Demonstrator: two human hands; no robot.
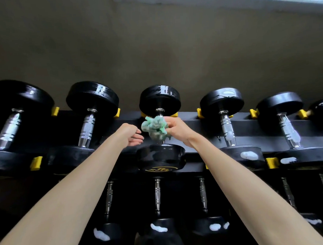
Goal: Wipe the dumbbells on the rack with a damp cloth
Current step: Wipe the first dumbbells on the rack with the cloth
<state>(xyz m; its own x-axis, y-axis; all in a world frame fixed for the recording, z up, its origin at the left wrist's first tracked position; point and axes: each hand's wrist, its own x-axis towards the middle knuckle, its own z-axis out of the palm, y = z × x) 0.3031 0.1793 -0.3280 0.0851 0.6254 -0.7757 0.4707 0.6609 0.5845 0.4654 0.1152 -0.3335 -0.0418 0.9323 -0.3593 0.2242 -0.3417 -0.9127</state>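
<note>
On the top tier of the rack [248, 125], my right hand [177, 129] grips the green cloth [153, 127], bunched into a wad against the chrome handle of the middle dumbbell [160, 101]. The wad covers most of that handle, between the far head and the near head. My left hand [130, 134] hovers just left of the cloth with its fingers relaxed and loosely extended, holding nothing; I cannot tell whether the fingertips brush the fabric. The two hands are close together, with the cloth between them.

The middle dumbbell's black heads look glossy, as do those of the two dumbbells [92, 99] to its left. The ones to the right carry white patches [248, 155] on their heads and handles. Yellow cradles [36, 163] hold the dumbbells along the black rails. Below, the lower-tier dumbbells [159, 227] also show white patches on their near heads. Behind the rack stands a plain grey-brown wall [154, 49].
</note>
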